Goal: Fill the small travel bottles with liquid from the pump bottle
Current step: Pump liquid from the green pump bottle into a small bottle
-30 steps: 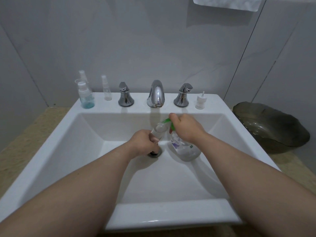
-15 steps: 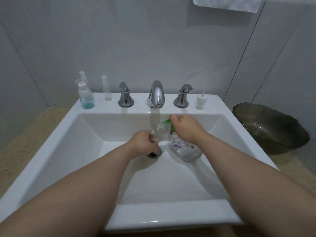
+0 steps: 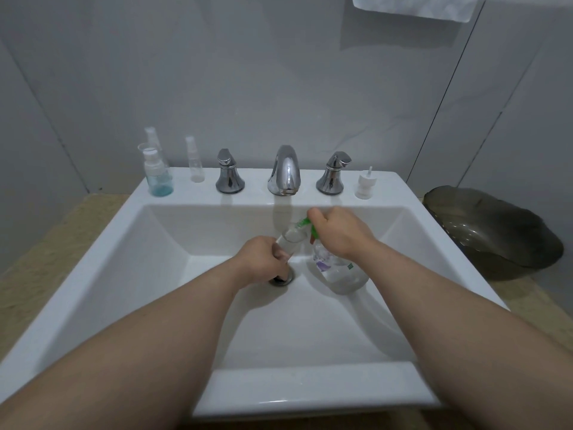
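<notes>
The step in hand reads as pumping: the left grip (image 3: 263, 262) is curled round a small travel bottle (image 3: 290, 240), held tilted inside the sink (image 3: 161, 243) above the drain (image 3: 282, 279), its open mouth raised to the green nozzle (image 3: 302, 223) of the pump bottle (image 3: 339, 273); the right grip (image 3: 339, 234) is clenched over the pump head, and the pump bottle's base is down on the basin floor just right of the drain; whether the nozzle tip sits inside the mouth or only touches its rim is too small to tell. To do this well, I judge the mouth should sit squarely under the tip before each press; presses should be slow and full, so the liquid does not spit past the narrow neck; the pump bottle wants steady footing on the sloped, slick basin; filling should stop short of the brim so a cap can go on. On the sink ledge stand a blue-liquid spray bottle (image 3: 156, 176), a clear spray bottle (image 3: 195, 164) near it, the faucet (image 3: 285, 172) and a white spray cap (image 3: 366, 183), all well apart from the hands; a dark bowl (image 3: 493, 231) sits on the tabletop beside the sink; nothing stands between nozzle and mouth.
</notes>
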